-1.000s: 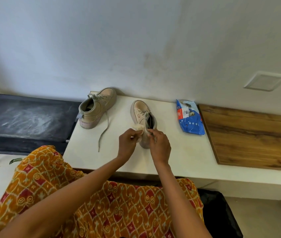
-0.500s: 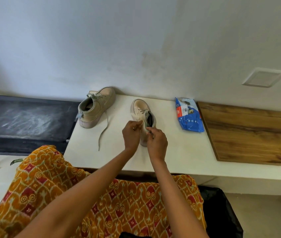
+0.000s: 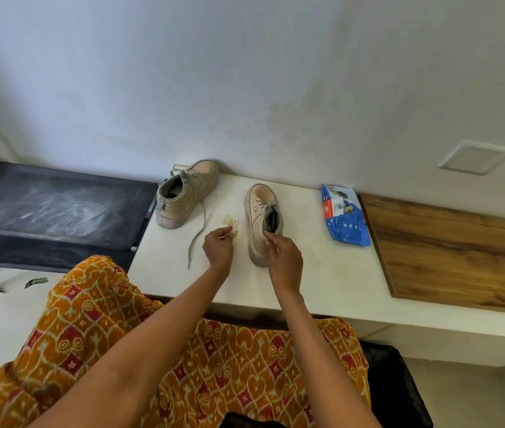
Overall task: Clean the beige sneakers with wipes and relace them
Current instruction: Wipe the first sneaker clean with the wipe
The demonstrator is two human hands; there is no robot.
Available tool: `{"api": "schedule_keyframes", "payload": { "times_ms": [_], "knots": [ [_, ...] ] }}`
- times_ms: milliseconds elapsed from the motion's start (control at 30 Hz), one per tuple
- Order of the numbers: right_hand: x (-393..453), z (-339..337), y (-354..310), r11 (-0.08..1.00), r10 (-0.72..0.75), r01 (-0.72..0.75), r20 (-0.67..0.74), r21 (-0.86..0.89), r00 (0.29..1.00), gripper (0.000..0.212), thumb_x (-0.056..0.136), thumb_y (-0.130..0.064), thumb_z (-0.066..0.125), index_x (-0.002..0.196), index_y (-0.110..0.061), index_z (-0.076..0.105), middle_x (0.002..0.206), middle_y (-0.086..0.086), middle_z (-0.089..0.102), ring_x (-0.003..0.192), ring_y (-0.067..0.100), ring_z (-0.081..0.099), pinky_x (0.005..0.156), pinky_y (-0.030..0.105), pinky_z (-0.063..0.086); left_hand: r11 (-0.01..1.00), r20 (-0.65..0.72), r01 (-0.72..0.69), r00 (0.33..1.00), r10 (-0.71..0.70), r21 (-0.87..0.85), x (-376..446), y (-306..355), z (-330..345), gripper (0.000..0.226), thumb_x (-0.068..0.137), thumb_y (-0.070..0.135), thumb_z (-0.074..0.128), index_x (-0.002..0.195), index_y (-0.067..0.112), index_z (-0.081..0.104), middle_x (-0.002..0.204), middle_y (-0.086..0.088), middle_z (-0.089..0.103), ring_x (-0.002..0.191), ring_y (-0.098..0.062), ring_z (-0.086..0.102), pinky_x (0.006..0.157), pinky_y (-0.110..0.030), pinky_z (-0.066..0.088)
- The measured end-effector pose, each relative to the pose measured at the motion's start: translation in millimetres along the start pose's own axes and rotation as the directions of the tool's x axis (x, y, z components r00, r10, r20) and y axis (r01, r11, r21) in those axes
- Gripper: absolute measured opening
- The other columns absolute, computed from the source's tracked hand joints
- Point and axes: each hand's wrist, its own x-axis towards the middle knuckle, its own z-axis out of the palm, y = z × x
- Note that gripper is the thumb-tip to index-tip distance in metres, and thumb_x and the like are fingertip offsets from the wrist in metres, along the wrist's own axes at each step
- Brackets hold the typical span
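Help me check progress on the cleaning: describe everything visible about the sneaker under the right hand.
The beige sneaker stands upright on the white tabletop, toe toward the wall. Its upper looks like smooth leather above a thick pale sole, with grey laces and a dark inside. The right hand grips its heel collar.

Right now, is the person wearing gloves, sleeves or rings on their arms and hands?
No gloves show. The left hand and the right hand are bare, and both forearms are bare too, with no sleeves in view. I can see no ring, watch or bangle. Below the arms lies an orange patterned garment with red diamonds and pale swirls.
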Motion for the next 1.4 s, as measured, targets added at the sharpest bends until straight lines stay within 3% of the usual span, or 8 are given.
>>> {"api": "schedule_keyframes", "payload": {
  "times_ms": [133, 400, 667, 833, 1000, 1200, 1300, 1400],
  "knots": [
    [3.9, 0.0, -5.0, 1.0, 0.006, -0.006, 0.004, -0.019, 1.0, 0.028, 0.094, -0.017, 0.055, 0.12, -0.018, 0.064, 0.114, 0.004, 0.068, 0.103, 0.017, 0.063, 0.084, 0.018, 0.047, 1.0, 0.177, -0.014, 0.984, 0.011, 0.015, -4.9, 12.2, 19.1, 0.029, 0.085, -0.004, 0.053, 0.107, 0.004, 0.069, 0.107, -0.012, 0.069, 0.098, -0.022, 0.063, 0.082, -0.025, 0.048],
    [5.3, 7.3, -9.8, 0.999, 0.036, -0.035, -0.04, 0.011, 0.999, 0.025, 0.094, -0.013, 0.054, 0.116, -0.014, 0.066, 0.113, 0.007, 0.069, 0.103, 0.019, 0.065, 0.084, 0.02, 0.049, 0.996, 0.041, -0.089, 0.995, 0.089, -0.003, -37.7, -5.9, 18.8, 0.024, 0.087, 0.001, 0.06, 0.11, 0.003, 0.068, 0.11, -0.013, 0.068, 0.103, -0.022, 0.063, 0.093, -0.032, 0.05],
    [2.2, 5.1, -8.1, 0.998, 0.045, -0.043, -0.032, 0.047, 0.998, 0.026, 0.095, -0.012, 0.052, 0.116, -0.012, 0.066, 0.114, 0.008, 0.068, 0.105, 0.02, 0.063, 0.086, 0.021, 0.048, 0.997, -0.015, -0.062, 0.998, 0.061, -0.05, -84.4, -12.3, 24.2, 0.019, 0.089, 0.001, 0.057, 0.104, 0.004, 0.067, 0.1, -0.006, 0.066, 0.09, -0.011, 0.06, 0.079, -0.012, 0.047],
    [1.1, -6.6, -3.6, 0.99, 0.04, -0.049, 0.071, 0.131, 0.997, 0.028, 0.096, -0.016, 0.05, 0.12, -0.015, 0.064, 0.122, 0.005, 0.065, 0.113, 0.019, 0.06, 0.094, 0.025, 0.048, 0.995, 0.17, -0.098, 0.98, 0.102, -0.031, -124.8, -19.1, 36.8, 0.019, 0.093, 0.004, 0.049, 0.081, 0.011, 0.062, 0.083, -0.009, 0.066, 0.078, -0.022, 0.062, 0.071, -0.035, 0.055],
    [-15.5, -27.6, 24.5, 0.963, 0.1, -0.151, 0.224, 0.224, 0.969, 0.04, 0.096, -0.018, 0.05, 0.136, -0.025, 0.049, 0.135, 0.0, 0.055, 0.121, 0.016, 0.053, 0.099, 0.029, 0.045, 0.986, 0.232, -0.166, 0.959, 0.164, -0.013, -113.1, -16.0, 21.4, 0.019, 0.09, 0.002, 0.055, 0.102, 0.01, 0.069, 0.097, 0.002, 0.066, 0.087, -0.009, 0.062, 0.079, -0.013, 0.05],
    [-34.7, -20.5, 42.4, 0.891, 0.183, -0.286, 0.3, 0.353, 0.936, 0.021, 0.09, -0.019, 0.061, 0.111, -0.022, 0.065, 0.099, 0.0, 0.069, 0.089, 0.013, 0.063, 0.069, 0.015, 0.049, 0.913, 0.433, -0.386, 0.85, 0.298, 0.129, -87.2, -10.1, -1.7, 0.021, 0.088, 0.002, 0.057, 0.104, 0.009, 0.07, 0.103, -0.007, 0.07, 0.091, -0.013, 0.064, 0.083, -0.017, 0.05],
    [-19.1, -21.8, 49.9, 0.889, 0.335, -0.346, 0.088, 0.3, 0.938, 0.015, 0.091, -0.021, 0.06, 0.1, -0.013, 0.07, 0.093, 0.007, 0.071, 0.083, 0.017, 0.062, 0.065, 0.021, 0.044, 0.728, 0.462, -0.657, 0.717, 0.522, 0.196, -73.0, 0.9, -12.7, 0.02, 0.09, 0.004, 0.056, 0.106, 0.007, 0.068, 0.111, -0.008, 0.063, 0.103, -0.016, 0.057, 0.083, -0.015, 0.043],
    [3.2, -17.8, 57.6, 0.827, 0.516, -0.497, -0.001, 0.263, 0.857, 0.025, 0.096, -0.016, 0.05, 0.111, -0.006, 0.066, 0.113, 0.012, 0.067, 0.101, 0.027, 0.061, 0.08, 0.03, 0.046, 0.529, 0.401, -0.785, 0.619, 0.675, 0.322, -54.9, 25.2, -15.4, 0.025, 0.089, 0.008, 0.059, 0.114, 0.009, 0.064, 0.122, -0.011, 0.053, 0.112, -0.022, 0.047, 0.081, -0.022, 0.046]
  ]
}}
